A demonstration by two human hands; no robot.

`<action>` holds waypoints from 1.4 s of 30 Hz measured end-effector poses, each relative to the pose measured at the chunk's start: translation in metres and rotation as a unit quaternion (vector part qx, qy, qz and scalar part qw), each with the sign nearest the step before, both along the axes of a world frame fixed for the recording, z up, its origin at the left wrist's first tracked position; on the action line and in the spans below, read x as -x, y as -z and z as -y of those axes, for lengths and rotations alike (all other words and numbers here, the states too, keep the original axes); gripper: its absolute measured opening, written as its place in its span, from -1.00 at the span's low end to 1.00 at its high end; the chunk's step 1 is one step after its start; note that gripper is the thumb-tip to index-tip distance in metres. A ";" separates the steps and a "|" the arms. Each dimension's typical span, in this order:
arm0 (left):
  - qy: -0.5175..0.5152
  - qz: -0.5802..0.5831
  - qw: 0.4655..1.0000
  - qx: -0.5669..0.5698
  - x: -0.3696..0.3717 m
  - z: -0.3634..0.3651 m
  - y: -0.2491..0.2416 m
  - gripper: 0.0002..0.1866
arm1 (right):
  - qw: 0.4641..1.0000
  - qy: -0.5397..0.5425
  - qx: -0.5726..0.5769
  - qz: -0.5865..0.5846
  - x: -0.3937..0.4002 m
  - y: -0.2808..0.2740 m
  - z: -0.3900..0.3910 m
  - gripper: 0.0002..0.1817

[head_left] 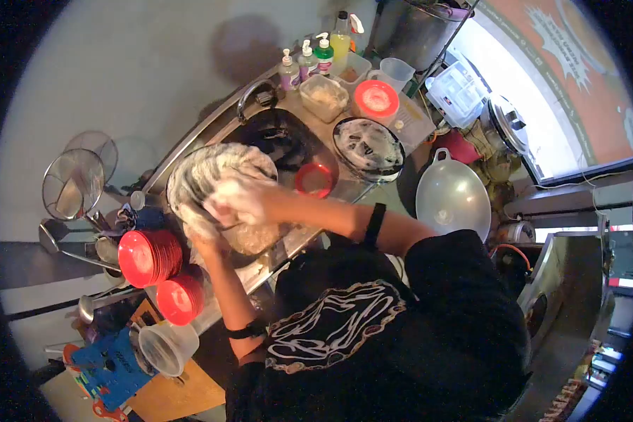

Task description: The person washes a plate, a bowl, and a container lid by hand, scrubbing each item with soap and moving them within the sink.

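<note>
A large round pot (221, 163), streaked with white foam over a dark surface, lies tilted over the left part of the sink. At its near left edge, my left hand (201, 229) grips the rim, its fingers partly covered by suds. My right hand (238, 201) is closed and pressed against the foamy surface, blurred by motion; I cannot tell what is inside it. Right of the pot, a red bowl (314, 181) sits by the dark sink basin (323, 156). A foam-covered oval lid (368, 149) rests on the counter farther right.
Stacked red bowls (148, 258) stand left of my left forearm, near a clear tub (169, 348). Pump bottles (307, 60) line the wall behind the faucet (254, 95). A red-lidded container (376, 100) and a large metal wok (454, 193) are to the right.
</note>
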State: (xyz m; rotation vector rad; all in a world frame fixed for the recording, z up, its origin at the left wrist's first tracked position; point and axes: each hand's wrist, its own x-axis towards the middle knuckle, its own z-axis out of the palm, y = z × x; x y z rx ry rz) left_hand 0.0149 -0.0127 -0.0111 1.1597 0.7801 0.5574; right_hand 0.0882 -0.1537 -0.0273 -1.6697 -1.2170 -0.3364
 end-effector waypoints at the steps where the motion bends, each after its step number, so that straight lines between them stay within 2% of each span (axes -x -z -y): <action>1: 0.005 0.022 0.999 -0.022 0.003 -0.006 0.008 -0.36 | 0.993 -0.086 0.084 0.011 -0.009 0.000 0.014 -0.69; 2: 0.001 -0.002 0.999 -0.052 0.008 -0.010 0.013 -0.39 | 0.993 -0.082 0.084 0.008 -0.018 -0.003 0.023 -0.69; 3: 0.005 -0.003 0.999 -0.051 0.005 -0.003 0.005 -0.39 | 0.992 -0.028 0.122 0.031 -0.028 -0.011 0.032 -0.73; 5: 0.019 -0.073 0.997 0.009 0.001 0.012 -0.010 -0.41 | 0.974 0.079 0.199 0.077 -0.042 -0.023 0.043 -0.78; 6: 0.083 -0.111 0.990 -0.003 0.000 0.003 0.010 -0.29 | 0.984 0.141 0.103 0.049 -0.044 -0.012 0.036 -0.67; 7: 0.109 -0.127 0.951 -0.261 0.000 -0.015 0.060 -0.31 | 0.984 0.141 0.103 0.047 -0.043 -0.001 0.026 -0.67; 9: 0.118 -0.160 0.954 -0.226 -0.016 0.015 0.033 -0.33 | 0.988 0.140 -0.038 0.052 -0.034 0.011 0.011 -0.61; 10: 0.151 -0.110 0.976 -0.107 -0.018 0.021 0.029 -0.35 | 0.996 0.079 -0.031 0.024 -0.024 0.013 0.010 -0.57; 11: 0.152 -0.111 0.976 -0.108 -0.017 0.028 0.016 -0.35 | 0.996 0.080 -0.033 0.024 -0.018 0.014 0.012 -0.57; 13: 0.149 -0.050 0.974 -0.165 -0.014 0.039 -0.013 -0.37 | 0.997 -0.052 0.050 -0.028 -0.013 0.023 0.031 -0.54; 14: 0.085 -0.121 0.978 -0.146 -0.016 0.036 -0.010 -0.37 | 0.995 -0.061 0.074 0.022 -0.018 0.035 0.046 -0.49; 15: 0.087 -0.049 0.978 -0.186 -0.014 0.028 0.001 -0.36 | 0.995 -0.062 0.074 0.020 -0.026 0.035 0.059 -0.49; 17: 0.085 -0.100 0.981 -0.144 -0.011 0.024 0.002 -0.35 | 0.985 0.007 0.169 0.044 -0.045 0.032 0.075 -0.47; 18: 0.084 -0.102 0.981 -0.144 -0.012 0.024 0.007 -0.35 | 0.983 0.079 0.164 0.030 -0.050 0.029 0.076 -0.49; 20: 0.094 -0.208 0.924 -0.308 -0.016 0.016 0.032 -0.35 | 0.965 0.197 0.171 0.001 -0.058 0.025 0.070 -0.48; 21: 0.207 -0.109 0.878 -0.418 -0.020 0.015 0.033 -0.33 | 0.966 0.194 0.170 0.001 -0.059 0.011 0.067 -0.48; 22: 0.192 -0.170 0.911 -0.324 -0.022 0.024 0.037 -0.34 | 0.973 0.127 0.189 -0.029 -0.060 -0.004 0.064 -0.48; 23: 0.173 -0.228 0.931 -0.227 -0.030 0.049 0.006 -0.34 | 0.975 0.059 0.207 -0.060 -0.060 -0.013 0.061 -0.47; 24: 0.266 -0.297 0.861 -0.315 -0.034 0.028 0.036 -0.39 | 0.982 0.035 0.186 -0.001 -0.059 -0.006 0.058 -0.48; 25: 0.262 -0.143 0.904 -0.305 -0.028 0.037 0.036 -0.48 | 0.983 0.032 0.182 0.000 -0.064 -0.008 0.061 -0.48; 27: 0.299 -0.137 0.900 -0.285 -0.029 0.047 0.005 -0.56 | 0.966 0.090 0.201 0.137 -0.083 -0.011 0.075 -0.45; 28: 0.295 -0.139 0.901 -0.286 -0.031 0.054 -0.012 -0.56 | 0.969 0.116 0.151 0.157 -0.091 -0.003 0.075 -0.35; 30: 0.322 -0.140 0.868 -0.352 -0.036 0.066 -0.040 -0.62 | 0.976 0.092 0.142 0.134 -0.101 -0.002 0.065 -0.33; 31: 0.319 -0.144 0.868 -0.354 -0.039 0.063 -0.039 -0.62 | 0.981 0.074 0.137 0.112 -0.104 -0.001 0.057 -0.32; 32: 0.348 -0.086 0.832 -0.424 -0.041 0.058 -0.033 -0.63 | 0.980 0.076 0.078 0.165 -0.105 0.001 0.050 -0.31; 33: 0.374 -0.028 0.787 -0.489 -0.044 0.050 -0.024 -0.64 | 0.970 0.035 0.039 0.239 -0.110 0.001 0.041 -0.29; 34: 0.369 0.035 0.737 -0.565 -0.051 0.037 0.001 -0.63 | 0.956 0.040 0.012 0.290 -0.108 -0.005 0.034 -0.31; 35: 0.366 0.026 0.737 -0.567 -0.050 0.037 -0.001 -0.63 | 0.939 0.046 -0.017 0.340 -0.106 -0.014 0.029 -0.34; 37: 0.236 0.090 0.756 -0.603 -0.047 0.047 -0.015 -0.68 | 0.945 0.057 -0.001 0.322 -0.113 -0.033 0.035 -0.49; 38: 0.215 -0.054 0.857 -0.466 -0.043 0.064 -0.040 -0.75 | 0.955 0.085 0.061 0.276 -0.118 -0.038 0.039 -0.47; 39: 0.217 -0.090 0.856 -0.461 -0.041 0.056 -0.047 -0.70 | 0.976 0.081 0.021 0.201 -0.128 -0.041 0.043 -0.44; 40: 0.164 -0.071 0.880 -0.440 -0.042 0.052 -0.044 -0.67 | 0.999 -0.022 0.023 -0.044 -0.138 -0.042 0.040 -0.47; 41: 0.110 -0.051 0.901 -0.417 -0.045 0.047 -0.036 -0.64 | 0.950 -0.125 0.027 -0.285 -0.144 -0.044 0.038 -0.51; 42: 0.028 -0.038 0.926 -0.375 -0.047 0.042 -0.026 -0.61 | 0.961 0.025 -0.014 -0.274 -0.135 -0.035 0.043 -0.53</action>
